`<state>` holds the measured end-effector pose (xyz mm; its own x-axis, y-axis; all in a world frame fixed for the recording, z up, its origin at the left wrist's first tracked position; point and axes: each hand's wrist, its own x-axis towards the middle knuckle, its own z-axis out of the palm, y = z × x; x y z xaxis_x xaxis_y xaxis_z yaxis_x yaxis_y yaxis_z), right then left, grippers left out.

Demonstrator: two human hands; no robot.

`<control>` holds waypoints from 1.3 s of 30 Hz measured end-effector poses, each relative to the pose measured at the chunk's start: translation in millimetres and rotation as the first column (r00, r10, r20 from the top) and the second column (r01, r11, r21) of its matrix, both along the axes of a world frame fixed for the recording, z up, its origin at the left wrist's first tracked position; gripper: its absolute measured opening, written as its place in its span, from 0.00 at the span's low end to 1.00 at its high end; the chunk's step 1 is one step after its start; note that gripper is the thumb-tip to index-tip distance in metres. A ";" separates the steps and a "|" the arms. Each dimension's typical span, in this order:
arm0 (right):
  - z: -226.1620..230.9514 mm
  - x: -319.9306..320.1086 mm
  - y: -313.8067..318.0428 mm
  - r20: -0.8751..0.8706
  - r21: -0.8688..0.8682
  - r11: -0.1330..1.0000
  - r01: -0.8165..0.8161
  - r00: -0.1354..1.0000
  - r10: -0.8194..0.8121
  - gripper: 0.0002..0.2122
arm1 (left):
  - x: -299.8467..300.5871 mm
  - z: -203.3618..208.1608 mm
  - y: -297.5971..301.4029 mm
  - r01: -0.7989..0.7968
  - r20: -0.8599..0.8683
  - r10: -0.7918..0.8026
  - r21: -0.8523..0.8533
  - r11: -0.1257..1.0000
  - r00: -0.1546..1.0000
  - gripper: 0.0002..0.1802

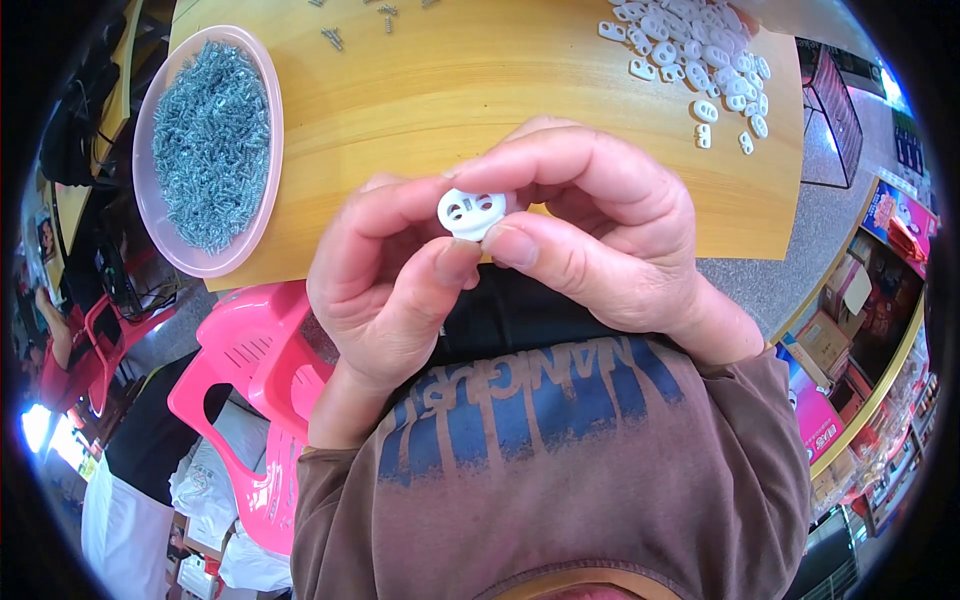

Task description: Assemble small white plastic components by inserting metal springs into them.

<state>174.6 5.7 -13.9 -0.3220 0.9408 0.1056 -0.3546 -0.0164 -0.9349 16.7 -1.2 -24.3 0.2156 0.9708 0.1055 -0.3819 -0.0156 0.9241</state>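
A small white oval two-hole cord lock (pixel 461 222) is pinched between both my hands, just off the near table edge. My left hand (pixel 385 265) grips its left side with thumb and forefinger. From the other side, my right hand (pixel 610 235) presses on it with thumb tip and fingers. A bit of grey metal shows between the two holes. To the left, a pink oval basin (pixel 277 140) holds a heap of small metal springs (pixel 210 145). White plastic cord lock parts (pixel 690 50) lie piled at the far right of the table.
Several loose springs (pixel 332 38) lie at the far side of the wooden table (pixel 420 90). A pink plastic chair (pixel 255 345) stands close on my left. On the right are a black wire rack (pixel 835 110) and a shelf with boxes (pixel 825 325).
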 end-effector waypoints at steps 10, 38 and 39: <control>-0.1 1.6 -2.5 0.014 0.071 0.997 -0.006 1.000 0.005 0.10 | -0.8 -0.6 0.6 0.019 -0.066 -0.008 0.164 0.986 0.998 0.10; 11.5 11.1 12.0 0.124 0.001 0.999 0.052 0.991 -0.052 0.09 | 5.8 24.6 16.3 0.082 -0.136 -0.111 -0.205 0.975 0.984 0.11; 11.8 13.0 13.9 0.115 0.007 0.999 0.053 0.992 -0.053 0.09 | 7.3 24.8 18.1 0.069 -0.145 -0.104 -0.230 0.971 0.984 0.10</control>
